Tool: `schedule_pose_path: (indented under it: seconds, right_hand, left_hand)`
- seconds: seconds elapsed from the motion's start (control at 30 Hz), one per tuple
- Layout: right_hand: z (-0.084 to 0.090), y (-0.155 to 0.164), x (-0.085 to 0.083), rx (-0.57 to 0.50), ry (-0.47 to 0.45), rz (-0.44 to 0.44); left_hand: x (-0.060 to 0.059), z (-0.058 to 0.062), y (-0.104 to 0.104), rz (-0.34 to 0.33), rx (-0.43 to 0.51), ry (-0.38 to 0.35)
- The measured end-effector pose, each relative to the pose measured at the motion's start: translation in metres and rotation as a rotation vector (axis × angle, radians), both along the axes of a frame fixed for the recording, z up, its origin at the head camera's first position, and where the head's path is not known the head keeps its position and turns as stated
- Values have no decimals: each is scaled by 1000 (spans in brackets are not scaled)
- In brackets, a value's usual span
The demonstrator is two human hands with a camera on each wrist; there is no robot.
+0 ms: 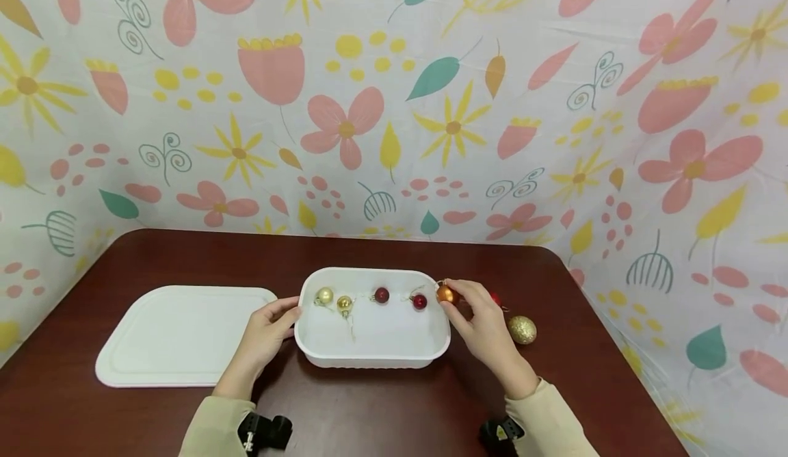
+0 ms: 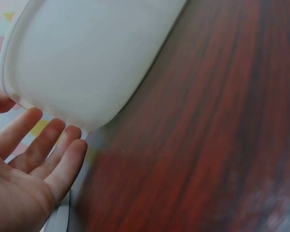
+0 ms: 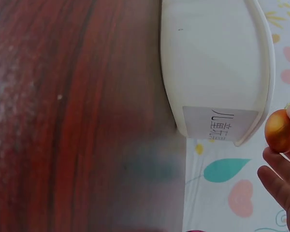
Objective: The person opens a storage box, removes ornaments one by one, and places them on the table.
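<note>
A white plastic tub (image 1: 372, 357) stands mid-table with two gold baubles (image 1: 324, 297) (image 1: 345, 303) and two red baubles (image 1: 382, 295) (image 1: 420, 301) along its far side. My right hand (image 1: 458, 302) pinches an orange bauble (image 1: 446, 294) at the tub's right rim; the right wrist view shows that orange bauble (image 3: 280, 131) beside the tub's wall (image 3: 217, 72). My left hand (image 1: 273, 320) touches the tub's left wall with relaxed fingers (image 2: 48, 145), thumb near the rim; the tub's side (image 2: 87, 58) fills the left wrist view.
A white lid (image 1: 178, 334) lies flat to the left of the tub. A gold glitter bauble (image 1: 522, 329) and a partly hidden red one (image 1: 495, 299) lie on the dark wooden table (image 1: 394, 409) to the right. Floral cloth walls (image 1: 394, 101) enclose back and sides.
</note>
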State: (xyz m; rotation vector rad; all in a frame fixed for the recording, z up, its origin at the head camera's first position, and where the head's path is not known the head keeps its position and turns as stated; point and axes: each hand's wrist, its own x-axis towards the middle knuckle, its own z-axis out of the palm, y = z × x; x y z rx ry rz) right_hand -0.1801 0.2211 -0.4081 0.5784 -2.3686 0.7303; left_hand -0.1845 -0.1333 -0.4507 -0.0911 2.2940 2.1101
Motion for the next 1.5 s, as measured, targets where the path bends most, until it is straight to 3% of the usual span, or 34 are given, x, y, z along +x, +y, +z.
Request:
schedule_pose_path:
  seconds: [0.6, 0.93, 1.13, 1.5]
  right_hand:
    - [-7, 16, 2, -74, 7, -47]
    - [-7, 25, 9, -78, -78, -77]
    - [-6, 31, 8, -93, -84, -88]
    - [-5, 46, 13, -67, -107, -195]
  left_hand:
    - [-3, 1, -1, -5, -23, -11]
    - [-1, -2, 0, -14, -16, -23]
    - [-2, -1, 0, -12, -13, -19]
    - [-4, 1, 0, -24, -11, -19]
